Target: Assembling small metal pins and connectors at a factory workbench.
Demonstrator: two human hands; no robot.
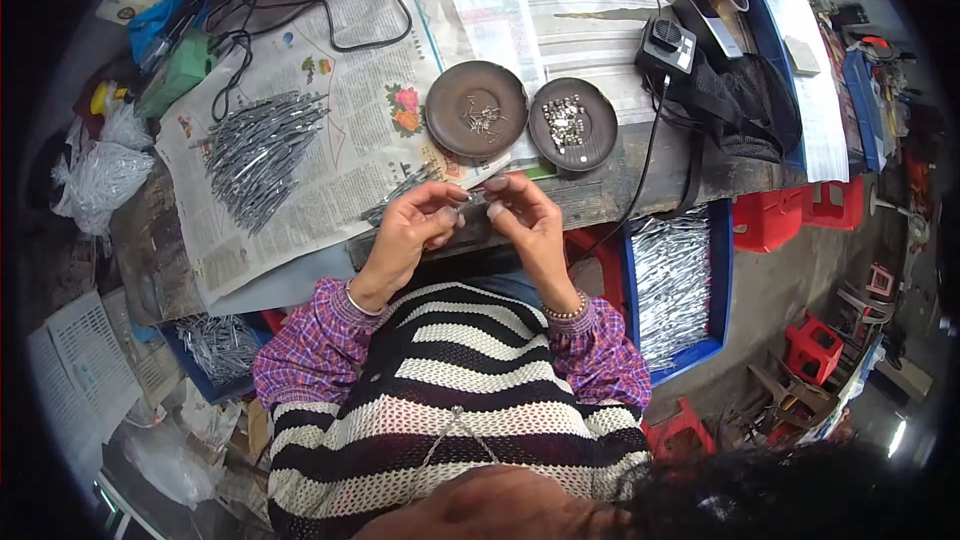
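My left hand [412, 232] and my right hand [527, 225] meet just over the table's front edge, fingers pinched close together. Something small and shiny shows at the left fingertips; its kind is too small to tell. Whatever the right fingertips grip is hidden. Beyond my hands stands a dark round dish [445, 130] with small brass-coloured pins [484, 120]. To its right is a smaller dark dish [601, 145] holding small silvery metal pieces [564, 125]. Thin grey metal pieces [405, 185] lie beside my left hand, and a larger pile of them [262, 155] spreads farther left.
Newspaper [345, 70] covers the table's left half, with a black cable [330, 10] on it. A black device [665, 45] with a hanging cord and a black bag [750, 105] sit at right. Below the edge are a blue tray [715, 280] of metal pieces and red stools [768, 220].
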